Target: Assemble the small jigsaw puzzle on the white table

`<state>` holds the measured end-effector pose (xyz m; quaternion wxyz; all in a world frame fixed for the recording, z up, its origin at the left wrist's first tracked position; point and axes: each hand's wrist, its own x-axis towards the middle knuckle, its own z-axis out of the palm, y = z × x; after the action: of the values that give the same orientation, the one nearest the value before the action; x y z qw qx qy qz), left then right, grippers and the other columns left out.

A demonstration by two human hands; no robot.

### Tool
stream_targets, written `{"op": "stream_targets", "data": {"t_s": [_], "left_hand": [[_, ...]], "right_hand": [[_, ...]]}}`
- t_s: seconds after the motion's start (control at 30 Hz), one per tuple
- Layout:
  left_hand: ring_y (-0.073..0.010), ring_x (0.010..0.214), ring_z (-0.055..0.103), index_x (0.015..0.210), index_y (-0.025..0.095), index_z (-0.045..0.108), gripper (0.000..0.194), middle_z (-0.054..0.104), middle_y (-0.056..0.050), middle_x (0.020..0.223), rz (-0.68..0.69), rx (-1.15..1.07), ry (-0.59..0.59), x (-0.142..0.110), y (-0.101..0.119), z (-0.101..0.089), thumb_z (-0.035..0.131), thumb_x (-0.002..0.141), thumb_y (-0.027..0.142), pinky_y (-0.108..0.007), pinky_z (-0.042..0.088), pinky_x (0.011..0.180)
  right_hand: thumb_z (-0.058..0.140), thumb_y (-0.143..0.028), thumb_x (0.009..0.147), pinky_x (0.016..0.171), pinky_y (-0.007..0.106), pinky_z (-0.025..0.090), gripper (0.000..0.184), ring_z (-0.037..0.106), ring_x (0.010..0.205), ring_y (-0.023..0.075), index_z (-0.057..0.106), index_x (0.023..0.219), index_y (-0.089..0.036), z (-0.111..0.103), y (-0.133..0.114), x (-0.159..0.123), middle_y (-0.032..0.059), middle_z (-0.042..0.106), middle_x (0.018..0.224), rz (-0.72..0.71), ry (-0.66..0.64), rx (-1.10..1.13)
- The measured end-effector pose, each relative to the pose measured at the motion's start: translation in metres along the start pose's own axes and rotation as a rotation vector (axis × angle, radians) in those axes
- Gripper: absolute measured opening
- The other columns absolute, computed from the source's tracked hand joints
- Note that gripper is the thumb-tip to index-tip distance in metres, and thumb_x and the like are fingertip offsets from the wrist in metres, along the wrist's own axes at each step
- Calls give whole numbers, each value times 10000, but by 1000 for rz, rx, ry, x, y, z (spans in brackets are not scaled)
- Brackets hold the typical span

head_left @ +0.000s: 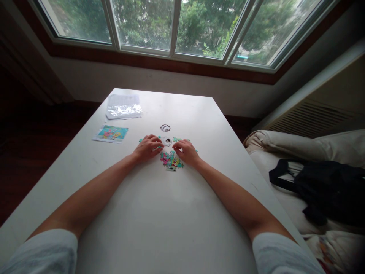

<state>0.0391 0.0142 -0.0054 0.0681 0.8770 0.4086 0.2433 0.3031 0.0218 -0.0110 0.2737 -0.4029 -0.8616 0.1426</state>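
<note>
A partly joined jigsaw puzzle (pixel 170 161) with pink and yellow cartoon figures lies on the white table in front of me. My left hand (pixel 148 148) rests at its upper left, fingers bent and slightly apart, nothing visible in them. At its upper right, my right hand (pixel 187 152) has its fingers curled together near the puzzle's edge; whatever they pinch is too small to make out. Loose puzzle pieces (pixel 177 139) lie just beyond the right hand, and others are partly hidden behind both hands. Between the hands sits a round white item (pixel 166 142) with a dark centre.
Another dark-rimmed round item (pixel 165 128) lies farther back. To the left are a printed picture sheet (pixel 111 134) with the same cartoon figures and a clear plastic bag (pixel 124 106). The table (pixel 168 224) stands before a window; a couch with dark clothing (pixel 327 188) is at right.
</note>
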Motion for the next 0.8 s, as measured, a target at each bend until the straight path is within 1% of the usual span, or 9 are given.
{"op": "stream_targets", "data": {"t_s": [0.17, 0.23, 0.37, 0.43, 0.53, 0.67, 0.73, 0.8], "left_hand": [[-257, 1100, 565, 1004, 272, 772, 200, 731, -52, 1100, -153, 76, 99, -2, -8, 1, 579, 964, 305, -443, 422, 975], [-263, 1100, 561, 988, 275, 772, 188, 730, -52, 1087, -206, 103, 130, -2, -9, 1, 588, 950, 270, -451, 416, 972], [-277, 1118, 548, 994, 274, 765, 199, 723, -53, 1086, -308, 158, 171, -3, -11, 1, 584, 930, 222, -466, 407, 977], [-285, 1130, 539, 1005, 272, 761, 199, 717, -58, 1096, -352, 178, 180, -3, -12, 1, 581, 929, 230, -469, 406, 980], [-288, 1143, 529, 1035, 273, 755, 215, 703, -65, 1114, -403, 194, 191, -4, -13, 1, 567, 935, 241, -469, 404, 990], [-286, 1149, 520, 1063, 276, 751, 235, 689, -68, 1126, -420, 193, 192, -4, -14, 2, 561, 929, 239, -471, 404, 998], [-291, 1152, 517, 1068, 276, 751, 237, 687, -73, 1129, -417, 186, 187, -5, -14, 2, 567, 922, 245, -475, 408, 995], [-299, 1153, 516, 1068, 272, 753, 235, 687, -79, 1127, -405, 178, 186, -5, -14, 2, 573, 917, 253, -483, 413, 989]], "right_hand": [[563, -203, 959, 954, 380, 406, 166, 556, 1004, 239, 722, 1000, -230, -3, 9, 1, 62, 703, 1001, 78, 44, -91], [582, -236, 958, 964, 393, 407, 184, 540, 1048, 255, 725, 1074, -236, -2, 13, 1, 75, 685, 1045, 111, 49, -146], [595, -308, 967, 968, 406, 407, 291, 516, 1084, 274, 697, 1232, -245, -1, 16, 1, 100, 642, 1108, 127, 19, -241], [571, -309, 982, 964, 405, 406, 283, 515, 1078, 271, 703, 1226, -252, -1, 15, 1, 102, 634, 1102, 126, -2, -260], [552, -284, 990, 955, 396, 405, 232, 519, 1070, 263, 728, 1137, -252, -4, 12, 2, 94, 637, 1080, 126, 3, -249], [568, -241, 968, 947, 389, 403, 162, 529, 1052, 255, 724, 1013, -234, -6, 13, 2, 82, 652, 1051, 148, 31, -218], [568, -223, 959, 950, 394, 400, 167, 532, 1046, 256, 716, 1035, -231, -5, 15, 2, 80, 653, 1048, 174, 57, -216], [570, -239, 959, 951, 405, 399, 213, 527, 1054, 266, 710, 1119, -231, -4, 17, 2, 88, 647, 1063, 198, 73, -226]]}}
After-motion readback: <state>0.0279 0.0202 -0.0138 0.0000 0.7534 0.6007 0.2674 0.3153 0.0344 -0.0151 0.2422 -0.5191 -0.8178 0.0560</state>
